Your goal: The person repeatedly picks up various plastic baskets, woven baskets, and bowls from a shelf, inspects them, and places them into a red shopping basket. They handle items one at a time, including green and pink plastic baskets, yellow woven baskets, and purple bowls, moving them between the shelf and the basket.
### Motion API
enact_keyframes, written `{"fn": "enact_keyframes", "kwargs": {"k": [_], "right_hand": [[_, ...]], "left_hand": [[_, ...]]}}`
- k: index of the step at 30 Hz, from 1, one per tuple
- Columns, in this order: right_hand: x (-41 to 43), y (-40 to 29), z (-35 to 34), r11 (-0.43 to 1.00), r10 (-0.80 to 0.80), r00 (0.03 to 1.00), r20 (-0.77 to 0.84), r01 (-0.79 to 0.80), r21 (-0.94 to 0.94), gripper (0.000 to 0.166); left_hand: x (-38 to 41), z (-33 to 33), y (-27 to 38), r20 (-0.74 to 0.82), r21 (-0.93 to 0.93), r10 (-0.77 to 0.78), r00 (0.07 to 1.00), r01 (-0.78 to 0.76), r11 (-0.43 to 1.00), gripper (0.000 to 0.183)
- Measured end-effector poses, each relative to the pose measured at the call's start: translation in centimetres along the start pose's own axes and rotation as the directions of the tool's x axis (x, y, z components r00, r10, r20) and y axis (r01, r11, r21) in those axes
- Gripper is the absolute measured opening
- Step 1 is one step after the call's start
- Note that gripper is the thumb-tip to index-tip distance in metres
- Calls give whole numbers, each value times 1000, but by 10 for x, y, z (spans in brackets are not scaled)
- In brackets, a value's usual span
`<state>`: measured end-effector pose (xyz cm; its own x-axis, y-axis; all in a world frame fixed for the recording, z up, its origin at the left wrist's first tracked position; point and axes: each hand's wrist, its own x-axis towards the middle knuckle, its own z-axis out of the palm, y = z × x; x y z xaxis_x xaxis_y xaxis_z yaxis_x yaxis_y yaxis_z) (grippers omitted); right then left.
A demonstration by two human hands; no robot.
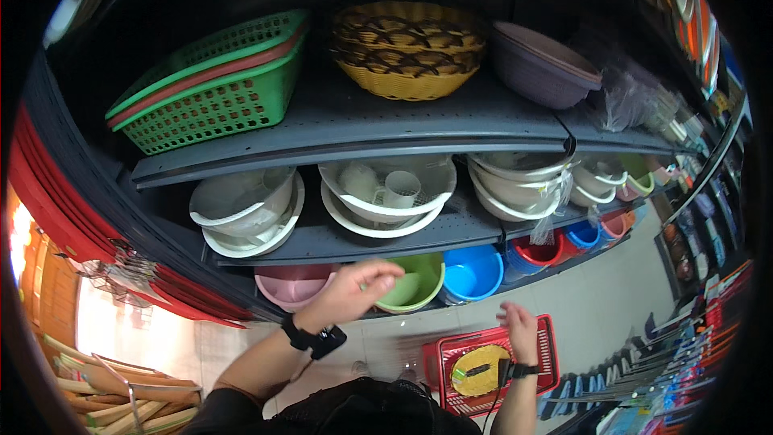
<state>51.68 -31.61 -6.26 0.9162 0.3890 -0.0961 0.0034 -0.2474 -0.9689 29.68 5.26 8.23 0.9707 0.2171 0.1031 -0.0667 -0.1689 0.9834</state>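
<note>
My left hand (pixel 350 293) holds nothing, its fingers slightly bent, over the gap between a pink basin (pixel 293 290) and a green plastic bucket (pixel 416 284) at the lowest level. My right hand (pixel 520 326) is empty too, with loosely curled fingers, above a red plastic shopping basket (pixel 548 338). Inside that basket lies a round yellow woven item (pixel 468 382) with a small dark piece across it. Stacked yellow and brown woven baskets (pixel 407 66) stand on the upper shelf, between green plastic baskets (pixel 223 103) and purple bowl-shaped baskets (pixel 537 78).
White basins (pixel 386 211) in stacks fill the middle shelf, whose grey metal edge (pixel 362 252) runs across. A blue bucket (pixel 474 272) and red ones (pixel 537 251) stand below. Red panels (pixel 54 193) line the left. Long-handled goods crowd the lower right; wooden pieces (pixel 127 405) lie lower left.
</note>
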Motion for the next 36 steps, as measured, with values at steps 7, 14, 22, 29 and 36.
{"fn": "enact_keyframes", "kwargs": {"k": [7, 14, 22, 29, 36], "right_hand": [[50, -272, 60, 749, -619, 777, 112, 628, -214, 32], [91, -439, 119, 328, -898, 408, 163, 870, -369, 46], [148, -499, 122, 28, -825, 341, 451, 822, -569, 51], [146, -524, 119, 150, -740, 440, 509, 846, -512, 43], [154, -532, 120, 107, -878, 330, 348, 842, -528, 43]], "left_hand": [[64, -78, 142, -89, 481, 663, 743, -550, 682, 28], [169, -114, 208, -91, 872, 871, 482, -384, 304, 48], [198, -137, 208, -102, 885, 800, 591, -314, 344, 37], [203, -136, 209, -136, 881, 826, 547, -315, 354, 43], [202, -133, 199, -240, 890, 781, 576, -191, 414, 90]]}}
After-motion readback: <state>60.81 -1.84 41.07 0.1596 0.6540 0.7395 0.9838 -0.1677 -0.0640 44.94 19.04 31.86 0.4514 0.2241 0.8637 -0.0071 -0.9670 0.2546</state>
